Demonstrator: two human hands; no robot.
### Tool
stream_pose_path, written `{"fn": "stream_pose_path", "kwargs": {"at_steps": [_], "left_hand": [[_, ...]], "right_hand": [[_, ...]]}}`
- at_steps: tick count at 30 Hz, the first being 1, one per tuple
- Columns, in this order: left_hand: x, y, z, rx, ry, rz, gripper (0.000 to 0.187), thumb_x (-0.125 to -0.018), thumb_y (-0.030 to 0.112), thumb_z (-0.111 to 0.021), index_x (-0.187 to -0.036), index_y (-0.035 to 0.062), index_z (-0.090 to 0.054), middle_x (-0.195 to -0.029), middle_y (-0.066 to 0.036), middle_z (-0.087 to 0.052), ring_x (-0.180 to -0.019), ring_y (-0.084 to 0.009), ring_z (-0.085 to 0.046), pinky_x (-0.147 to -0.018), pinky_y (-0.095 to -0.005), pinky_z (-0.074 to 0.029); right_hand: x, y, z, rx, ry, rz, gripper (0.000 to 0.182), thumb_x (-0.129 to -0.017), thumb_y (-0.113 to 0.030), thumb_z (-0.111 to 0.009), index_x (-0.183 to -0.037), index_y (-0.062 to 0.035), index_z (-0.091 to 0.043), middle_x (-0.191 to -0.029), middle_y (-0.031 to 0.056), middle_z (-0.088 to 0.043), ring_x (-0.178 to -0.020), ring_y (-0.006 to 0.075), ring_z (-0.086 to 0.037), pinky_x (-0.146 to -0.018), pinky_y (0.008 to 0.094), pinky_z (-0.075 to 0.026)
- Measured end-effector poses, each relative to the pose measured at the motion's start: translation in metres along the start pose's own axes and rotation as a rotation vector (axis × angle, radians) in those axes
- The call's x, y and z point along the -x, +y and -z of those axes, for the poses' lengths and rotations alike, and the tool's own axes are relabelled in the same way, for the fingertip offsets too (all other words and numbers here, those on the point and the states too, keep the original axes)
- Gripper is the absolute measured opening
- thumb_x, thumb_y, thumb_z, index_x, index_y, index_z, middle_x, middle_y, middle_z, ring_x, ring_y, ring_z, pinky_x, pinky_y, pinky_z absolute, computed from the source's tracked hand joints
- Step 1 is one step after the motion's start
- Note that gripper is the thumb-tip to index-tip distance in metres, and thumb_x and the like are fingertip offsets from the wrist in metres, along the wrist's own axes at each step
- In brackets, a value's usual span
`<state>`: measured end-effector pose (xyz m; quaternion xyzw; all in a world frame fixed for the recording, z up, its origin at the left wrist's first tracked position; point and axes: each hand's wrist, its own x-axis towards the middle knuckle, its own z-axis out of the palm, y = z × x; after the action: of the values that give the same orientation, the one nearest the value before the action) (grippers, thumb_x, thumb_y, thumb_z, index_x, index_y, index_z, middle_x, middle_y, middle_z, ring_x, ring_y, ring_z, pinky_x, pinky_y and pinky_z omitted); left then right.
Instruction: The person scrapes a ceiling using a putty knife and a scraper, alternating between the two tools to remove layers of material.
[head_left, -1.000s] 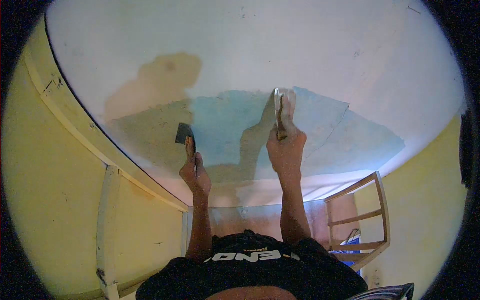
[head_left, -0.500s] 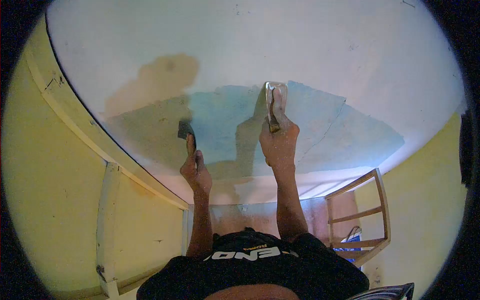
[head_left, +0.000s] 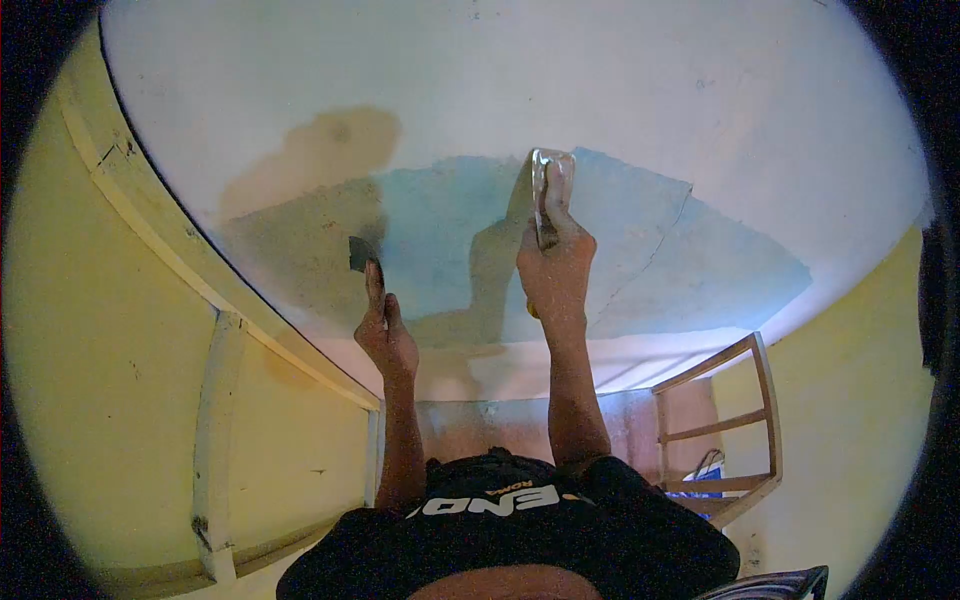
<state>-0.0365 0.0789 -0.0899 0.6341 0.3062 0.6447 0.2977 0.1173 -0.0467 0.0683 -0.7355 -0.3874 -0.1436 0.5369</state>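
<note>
Along the left edge of the frame runs a yellow wall (head_left: 120,400) with a pale wooden frame (head_left: 215,440) fixed to it, meeting the white ceiling (head_left: 600,80) that fills the upper half. On that ceiling, left of centre, sits a tan patch (head_left: 330,150), and below it spreads a wide grey-blue scraped area (head_left: 450,230).

The left hand (head_left: 385,335), in the centre-left, is raised and closed around the handle of a small dark scraper (head_left: 360,253), whose blade seems to touch the scraped area, though the contact is hard to make out. Well apart to its right, at about centre frame and a little higher, the right hand (head_left: 555,270) is clamped on a pale-bladed trowel (head_left: 552,180); the blade lies flat against the ceiling just above the fingers, at the upper edge of the scraped area.

At bottom centre shows the person's black shirt (head_left: 510,530). At lower right stands a wooden frame (head_left: 745,430) against another yellow wall (head_left: 850,430).
</note>
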Motion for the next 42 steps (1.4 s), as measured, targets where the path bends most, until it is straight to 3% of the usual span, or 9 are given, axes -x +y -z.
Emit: {"fn": "stream_pose_path", "kwargs": {"at_steps": [7,9,11,13,17,24,29,39,42], "left_hand": [[0.002,0.028,0.012,-0.115,-0.078,0.189,0.046,-0.102,0.017,-0.062,-0.147,0.0107,-0.055,-0.077,-0.002,-0.058,-0.067,-0.0103,-0.036,-0.057,-0.0313,-0.035],[0.004,0.036,0.02,-0.047,-0.11,0.277,0.049,-0.099,0.0,-0.054,-0.147,0.0061,-0.052,-0.124,-0.012,-0.055,-0.111,-0.0168,-0.049,-0.089,-0.0304,-0.04],[0.003,0.033,0.019,-0.024,-0.083,0.277,0.049,-0.099,0.0,-0.054,-0.148,0.005,-0.051,-0.127,-0.013,-0.058,-0.111,-0.0167,-0.05,-0.09,-0.0297,-0.041],[0.002,0.02,0.024,-0.077,-0.024,0.19,0.047,-0.102,0.017,-0.06,-0.147,0.0074,-0.053,-0.086,-0.004,-0.067,-0.068,-0.01,-0.039,-0.059,-0.0293,-0.037],[0.003,0.047,0.038,-0.05,-0.087,0.315,0.052,-0.097,-0.008,-0.053,-0.148,0.0055,-0.051,-0.146,-0.02,-0.055,-0.123,-0.0143,-0.06,-0.098,-0.0275,-0.046],[0.009,0.037,0.042,-0.065,-0.083,0.245,0.05,-0.099,-0.007,-0.052,-0.148,0.0004,-0.049,-0.148,-0.019,-0.054,-0.128,-0.0163,-0.057,-0.1,-0.0272,-0.045],[0.017,0.011,0.038,-0.124,-0.042,0.086,0.047,-0.101,0.014,-0.059,-0.148,0.0104,-0.053,-0.075,-0.006,-0.055,-0.063,-0.0121,-0.037,-0.055,-0.0314,-0.035],[0.009,0.027,0.02,-0.13,-0.065,0.011,0.046,-0.1,0.009,-0.061,-0.146,0.0119,-0.056,-0.068,-0.001,-0.043,-0.063,-0.0108,-0.033,-0.055,-0.0309,-0.032],[0.007,0.028,0.009,-0.048,-0.064,-0.011,0.046,-0.1,0.008,-0.06,-0.145,0.011,-0.056,-0.068,0.001,-0.042,-0.063,-0.0106,-0.034,-0.055,-0.0309,-0.032]], "right_hand": [[0.002,0.004,0.0,0.063,0.024,0.04,0.072,-0.083,0.009,-0.059,-0.151,-0.0112,-0.049,-0.078,0.0269,-0.066,-0.063,0.0182,-0.063,-0.066,0.033,-0.053],[0.001,-0.003,0.0,0.087,0.013,-0.035,0.072,-0.082,0.01,-0.059,-0.151,-0.0118,-0.049,-0.079,0.0278,-0.066,-0.064,0.0183,-0.065,-0.066,0.033,-0.053],[0.004,0.02,-0.001,0.151,-0.012,-0.01,0.072,-0.082,0.01,-0.058,-0.15,-0.011,-0.049,-0.079,0.0281,-0.065,-0.063,0.0189,-0.064,-0.065,0.0334,-0.053],[0.003,0.018,-0.004,0.143,-0.003,0.016,0.071,-0.083,0.01,-0.059,-0.15,-0.0106,-0.05,-0.078,0.0284,-0.065,-0.062,0.0192,-0.064,-0.065,0.034,-0.053],[0.005,0.011,0.009,0.16,0.028,0.014,0.069,-0.083,0.009,-0.06,-0.148,-0.011,-0.052,-0.079,0.028,-0.066,-0.063,0.0192,-0.065,-0.064,0.0357,-0.053],[0.004,0.012,0.007,0.167,0.05,-0.017,0.068,-0.082,0.008,-0.061,-0.147,-0.0102,-0.054,-0.08,0.0253,-0.068,-0.065,0.0304,-0.068,-0.065,0.0362,-0.053],[-0.004,0.008,0.011,0.194,0.048,-0.023,0.07,-0.081,0.005,-0.06,-0.149,-0.0094,-0.05,-0.077,0.0258,-0.066,-0.064,0.0373,-0.066,-0.065,0.0416,-0.053],[0.002,0.009,0.009,0.205,0.067,0.005,0.078,-0.08,-0.001,-0.066,-0.154,-0.0151,-0.043,-0.072,0.0238,-0.067,-0.063,0.0419,-0.066,-0.061,0.0479,-0.053],[-0.001,0.002,0.011,0.163,0.078,0.008,0.064,-0.085,0.005,-0.058,-0.148,-0.0055,-0.051,-0.073,0.0263,-0.065,-0.058,0.03,-0.063,-0.062,0.037,-0.051]]}}
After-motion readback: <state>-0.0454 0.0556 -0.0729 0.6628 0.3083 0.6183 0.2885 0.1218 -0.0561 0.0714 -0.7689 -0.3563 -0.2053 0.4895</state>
